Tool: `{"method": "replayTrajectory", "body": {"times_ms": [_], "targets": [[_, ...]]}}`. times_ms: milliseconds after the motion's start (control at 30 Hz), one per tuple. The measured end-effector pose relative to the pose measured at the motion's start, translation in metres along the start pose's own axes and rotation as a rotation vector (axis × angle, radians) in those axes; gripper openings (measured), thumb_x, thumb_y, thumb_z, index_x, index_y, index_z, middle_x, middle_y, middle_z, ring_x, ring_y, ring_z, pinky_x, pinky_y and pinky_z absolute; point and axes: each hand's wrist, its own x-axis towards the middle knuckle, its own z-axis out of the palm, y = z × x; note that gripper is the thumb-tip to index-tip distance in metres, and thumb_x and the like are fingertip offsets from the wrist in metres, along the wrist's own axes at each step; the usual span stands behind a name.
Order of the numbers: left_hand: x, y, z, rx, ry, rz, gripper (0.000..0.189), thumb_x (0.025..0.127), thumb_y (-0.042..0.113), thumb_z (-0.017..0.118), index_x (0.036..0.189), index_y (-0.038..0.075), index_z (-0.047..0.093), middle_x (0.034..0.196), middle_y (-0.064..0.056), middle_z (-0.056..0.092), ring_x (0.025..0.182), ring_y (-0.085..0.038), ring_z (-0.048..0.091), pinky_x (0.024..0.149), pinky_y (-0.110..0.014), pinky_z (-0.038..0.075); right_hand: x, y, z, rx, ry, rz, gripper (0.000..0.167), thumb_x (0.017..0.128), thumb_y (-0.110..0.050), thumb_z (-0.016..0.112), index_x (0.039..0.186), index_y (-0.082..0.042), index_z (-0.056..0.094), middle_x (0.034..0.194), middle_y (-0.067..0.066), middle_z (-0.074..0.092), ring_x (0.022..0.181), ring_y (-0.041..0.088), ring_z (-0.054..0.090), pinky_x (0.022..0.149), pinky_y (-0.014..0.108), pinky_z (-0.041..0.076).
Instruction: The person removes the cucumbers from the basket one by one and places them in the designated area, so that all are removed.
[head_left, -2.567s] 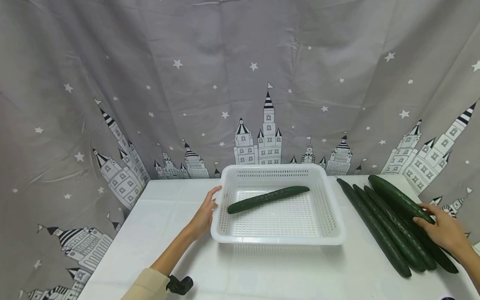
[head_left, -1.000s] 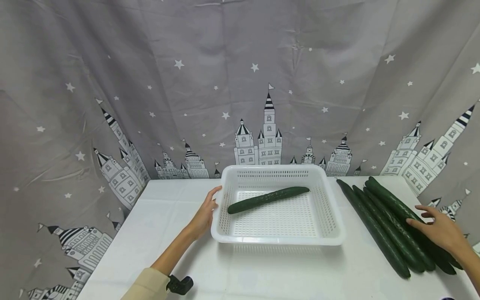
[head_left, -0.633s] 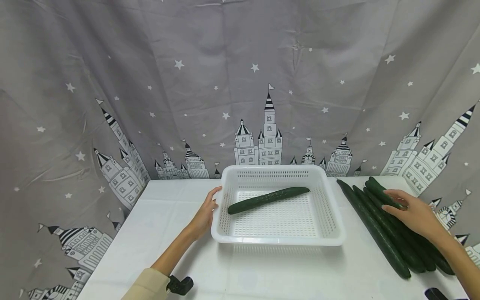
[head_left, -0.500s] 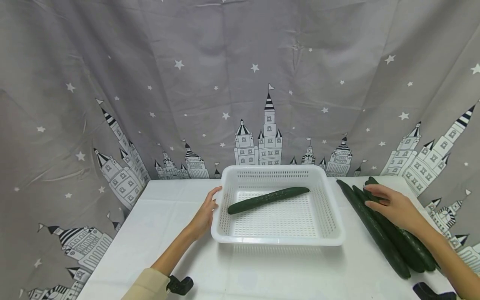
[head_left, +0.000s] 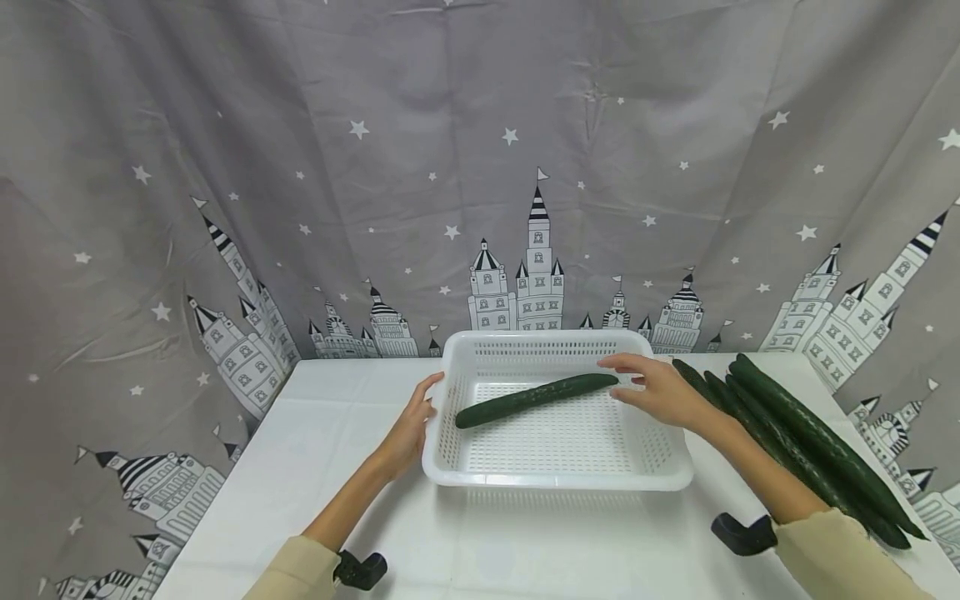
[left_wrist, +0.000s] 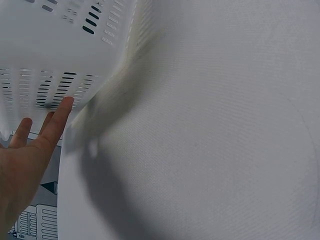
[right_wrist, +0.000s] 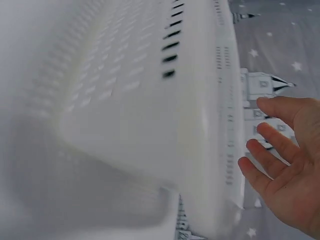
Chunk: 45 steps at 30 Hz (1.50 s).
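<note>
A white perforated plastic basket [head_left: 557,481] stands on the table with one long dark green cucumber [head_left: 537,400] lying slantwise inside it. My left hand [head_left: 406,432] is at the basket's left side; in the left wrist view its fingers [left_wrist: 56,122] extend straight against the slotted wall. Over the basket's right end hovers my right hand [head_left: 660,392], thumb and fingers apart and nothing between them, close to the cucumber's right tip. The right wrist view has this hand [right_wrist: 287,165] with its fingers spread past the basket rim [right_wrist: 202,150].
Several more cucumbers [head_left: 825,433] lie side by side at the right of the white table [head_left: 570,546], partly behind my right forearm. A grey curtain [head_left: 375,192] with castles and stars hangs along the table's back and sides.
My right hand has let go of a cucumber on the right-hand pile and travelled left over the basket. That cucumber now lies beside the others. The left hand and basket stay put.
</note>
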Motion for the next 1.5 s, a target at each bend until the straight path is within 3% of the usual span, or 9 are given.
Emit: {"method": "replayTrajectory", "body": {"times_ms": [267, 467, 700, 1033, 1133, 1367, 1500], "targets": [[0.002, 0.003, 0.002, -0.007, 0.004, -0.003, 0.062, 0.097, 0.011, 0.030, 0.155, 0.031, 0.019, 0.157, -0.017, 0.030, 0.135, -0.044, 0.041, 0.101, -0.059, 0.040, 0.032, 0.012, 0.037, 0.040, -0.046, 0.026, 0.039, 0.089, 0.002, 0.067, 0.128, 0.002, 0.062, 0.133, 0.021, 0.059, 0.123, 0.044, 0.053, 0.099, 0.058, 0.043], [0.003, 0.004, 0.002, 0.006, 0.016, -0.004, 0.062, 0.097, 0.011, 0.030, 0.155, 0.032, 0.020, 0.156, -0.017, 0.031, 0.134, -0.045, 0.042, 0.100, -0.060, 0.041, 0.052, 0.017, 0.062, -0.060, -0.100, 0.007, 0.038, 0.088, 0.002, 0.069, 0.126, 0.000, 0.065, 0.130, 0.018, 0.062, 0.123, 0.041, 0.055, 0.101, 0.055, 0.043], [0.003, 0.002, 0.002, -0.003, 0.012, -0.002, 0.062, 0.097, 0.011, 0.030, 0.155, 0.031, 0.020, 0.157, -0.017, 0.030, 0.134, -0.045, 0.042, 0.099, -0.059, 0.042, 0.067, 0.017, 0.086, -0.141, -0.157, 0.061, 0.042, 0.089, 0.000, 0.068, 0.130, -0.006, 0.065, 0.135, 0.015, 0.060, 0.129, 0.038, 0.050, 0.103, 0.053, 0.040], [0.002, 0.000, 0.001, -0.002, 0.009, 0.001, 0.061, 0.098, 0.012, 0.030, 0.155, 0.032, 0.020, 0.157, -0.017, 0.030, 0.135, -0.045, 0.041, 0.099, -0.059, 0.042, 0.069, 0.012, 0.101, -0.407, -0.189, -0.031, 0.045, 0.082, 0.000, 0.073, 0.125, -0.009, 0.068, 0.124, 0.016, 0.062, 0.111, 0.039, 0.058, 0.094, 0.053, 0.046], [0.001, -0.001, 0.000, -0.001, 0.010, 0.001, 0.061, 0.097, 0.012, 0.030, 0.155, 0.031, 0.020, 0.157, -0.018, 0.031, 0.135, -0.045, 0.040, 0.099, -0.059, 0.042, 0.067, 0.011, 0.103, -0.432, -0.177, -0.032, 0.042, 0.082, -0.002, 0.076, 0.123, -0.010, 0.069, 0.124, 0.015, 0.062, 0.111, 0.039, 0.057, 0.095, 0.053, 0.044], [0.000, -0.001, 0.000, -0.002, 0.006, 0.010, 0.061, 0.097, 0.012, 0.030, 0.155, 0.030, 0.019, 0.156, -0.018, 0.032, 0.135, -0.045, 0.040, 0.100, -0.059, 0.041, 0.064, 0.015, 0.108, -0.460, -0.148, -0.069, 0.039, 0.081, 0.003, 0.074, 0.115, -0.014, 0.068, 0.108, 0.008, 0.072, 0.097, 0.031, 0.066, 0.089, 0.048, 0.049], [0.001, -0.001, 0.000, -0.003, 0.003, 0.010, 0.061, 0.097, 0.012, 0.029, 0.155, 0.031, 0.019, 0.156, -0.018, 0.032, 0.136, -0.045, 0.040, 0.101, -0.059, 0.040, 0.062, 0.015, 0.104, -0.439, -0.169, -0.114, 0.042, 0.082, 0.009, 0.069, 0.119, -0.011, 0.067, 0.116, 0.009, 0.070, 0.110, 0.031, 0.063, 0.100, 0.051, 0.042]]}}
